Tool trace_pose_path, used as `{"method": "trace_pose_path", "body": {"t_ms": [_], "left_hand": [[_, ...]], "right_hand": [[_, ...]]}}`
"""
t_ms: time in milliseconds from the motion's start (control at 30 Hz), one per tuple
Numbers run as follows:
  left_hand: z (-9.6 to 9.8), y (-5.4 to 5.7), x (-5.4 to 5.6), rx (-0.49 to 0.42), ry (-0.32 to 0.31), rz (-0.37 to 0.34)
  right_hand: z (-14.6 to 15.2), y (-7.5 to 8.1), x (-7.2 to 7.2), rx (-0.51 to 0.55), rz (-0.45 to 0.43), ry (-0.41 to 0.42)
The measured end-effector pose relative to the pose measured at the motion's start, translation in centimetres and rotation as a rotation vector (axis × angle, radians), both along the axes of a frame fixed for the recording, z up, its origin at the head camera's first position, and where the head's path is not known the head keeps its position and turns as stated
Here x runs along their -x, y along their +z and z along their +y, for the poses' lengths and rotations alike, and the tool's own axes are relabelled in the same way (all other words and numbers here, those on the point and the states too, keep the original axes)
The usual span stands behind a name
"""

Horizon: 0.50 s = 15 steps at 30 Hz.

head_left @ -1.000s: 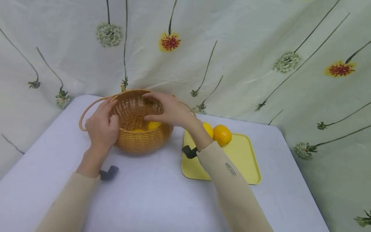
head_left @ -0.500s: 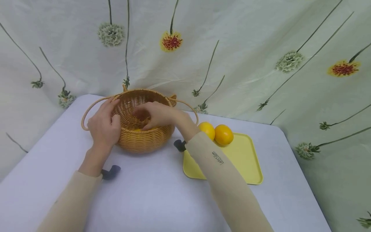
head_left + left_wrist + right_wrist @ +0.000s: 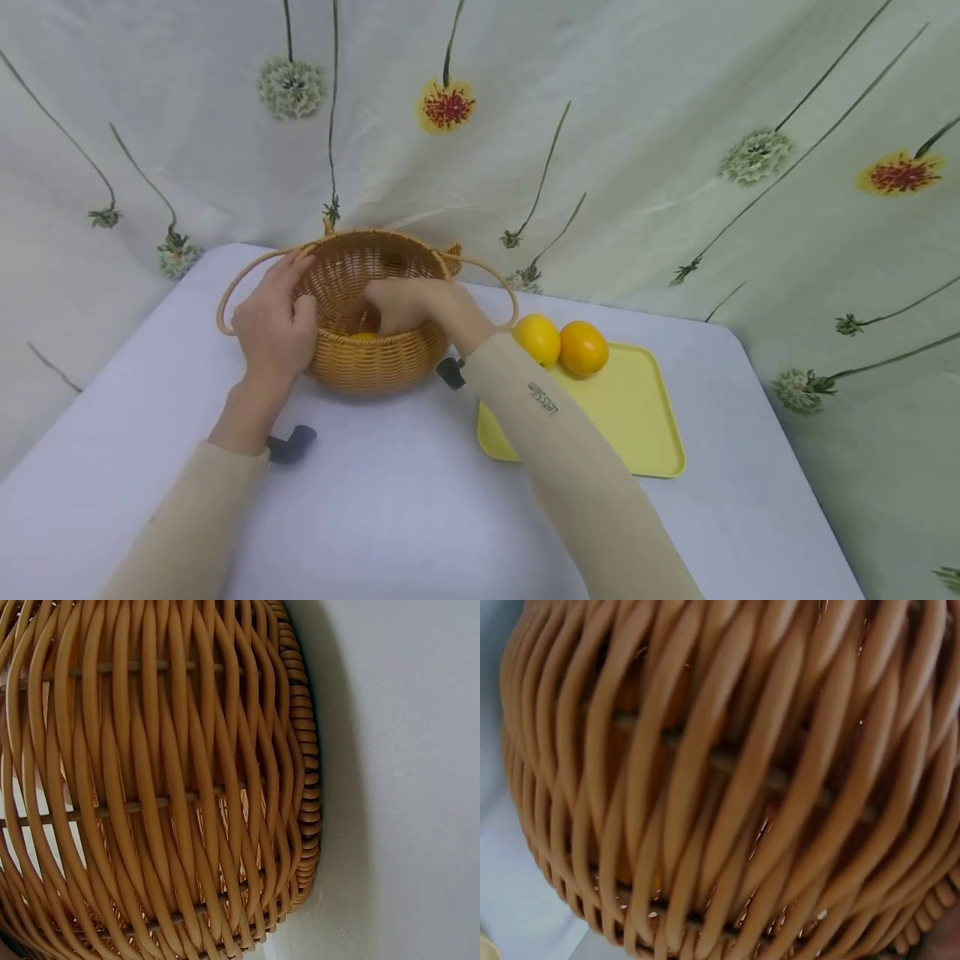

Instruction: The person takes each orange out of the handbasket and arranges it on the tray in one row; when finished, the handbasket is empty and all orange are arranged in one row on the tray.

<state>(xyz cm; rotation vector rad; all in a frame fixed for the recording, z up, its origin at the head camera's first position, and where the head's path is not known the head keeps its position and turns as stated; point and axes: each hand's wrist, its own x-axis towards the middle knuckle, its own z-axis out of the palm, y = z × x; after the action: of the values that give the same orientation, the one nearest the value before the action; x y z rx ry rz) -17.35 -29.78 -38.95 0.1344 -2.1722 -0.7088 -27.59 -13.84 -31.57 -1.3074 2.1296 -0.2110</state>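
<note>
A wicker basket [image 3: 367,367] with loop handles stands at the back left of the table. My left hand [image 3: 277,329] grips its left rim, thumb on the near side and fingers over the edge. Deep inside the basket is my right hand [image 3: 405,304], its fingers pointing down and mostly hidden by the near wall. A bit of yellow fruit [image 3: 363,337] shows in the basket beside the right fingers; whether they hold it cannot be seen. Woven basket wall [image 3: 165,765] fills most of the left wrist view, and the same basket's wall [image 3: 720,772] fills the right wrist view.
A yellow tray [image 3: 637,417] lies right of the basket, partly under the right sleeve. At its back left corner sit a yellow round fruit [image 3: 536,337] and an orange [image 3: 585,348]. A flowered cloth [image 3: 637,167] hangs behind the white table [image 3: 375,500].
My right hand has moved left and down into the basket, and its spread fingers have gone mostly out of sight. The left hand stays on the rim.
</note>
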Motion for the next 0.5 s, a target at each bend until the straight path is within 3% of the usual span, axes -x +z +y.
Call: {"method": "trace_pose_path", "body": {"t_ms": [233, 500], "left_hand": [[0.03, 0.29, 0.01, -0.003, -0.003, -0.008], [0.15, 0.06, -0.10, -0.012, -0.007, -0.009]], "right_hand": [[-0.59, 0.13, -0.25, -0.098, 0.031, -0.038], [-0.38, -0.51, -0.25, -0.044, 0.043, -0.036]]}}
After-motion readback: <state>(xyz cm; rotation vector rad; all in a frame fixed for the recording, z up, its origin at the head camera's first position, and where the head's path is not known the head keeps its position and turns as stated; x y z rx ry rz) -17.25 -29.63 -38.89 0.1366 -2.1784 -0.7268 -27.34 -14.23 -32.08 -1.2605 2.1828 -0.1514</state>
